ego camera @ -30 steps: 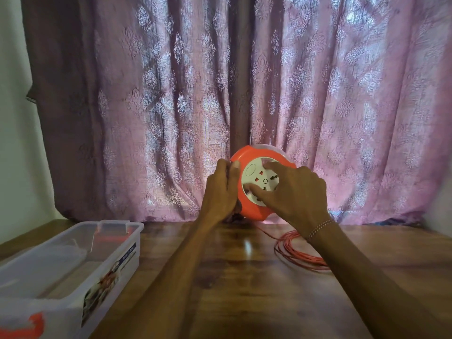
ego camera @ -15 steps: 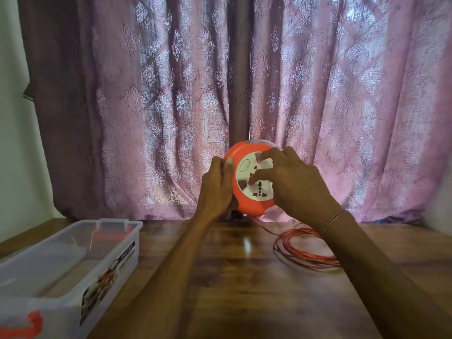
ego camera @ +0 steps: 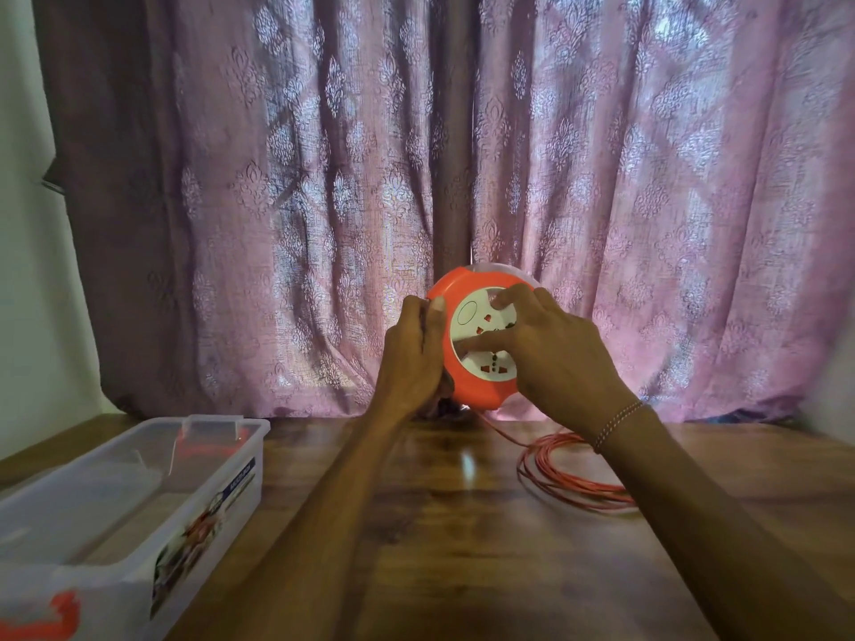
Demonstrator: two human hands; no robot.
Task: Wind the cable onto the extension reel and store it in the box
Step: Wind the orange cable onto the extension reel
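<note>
**Reel held upright at far edge of table; part of cable loose on surface**

Nearest, at the left, a clear plastic box (ego camera: 139, 492) with orange clips and a printed side label sits open on the table (ego camera: 416, 548). The table is dark wood with a visible grain and a bright reflection near its middle.

Further in, on the right side of the surface, loops of thin orange cable (ego camera: 573, 474) lie in a loose coil. One strand runs from the coil up to the underside of the reel.

At the far edge of the table, the orange reel (ego camera: 467, 386) stands on its rim, its white socket face turned toward the camera. The left hand (ego camera: 412, 358) grips the reel's left rim, fingers wrapped behind and thumb on the front edge. The right hand (ego camera: 550, 349) lies over the white face, its fingers curled against it, fingertips pressing; a beaded bracelet (ego camera: 620, 421) circles that wrist.

Beyond, a patterned pink curtain (ego camera: 647, 178) hangs the full width, backlit, its hem reaching the table. A pale wall (ego camera: 27, 270) shows at the far left.
</note>
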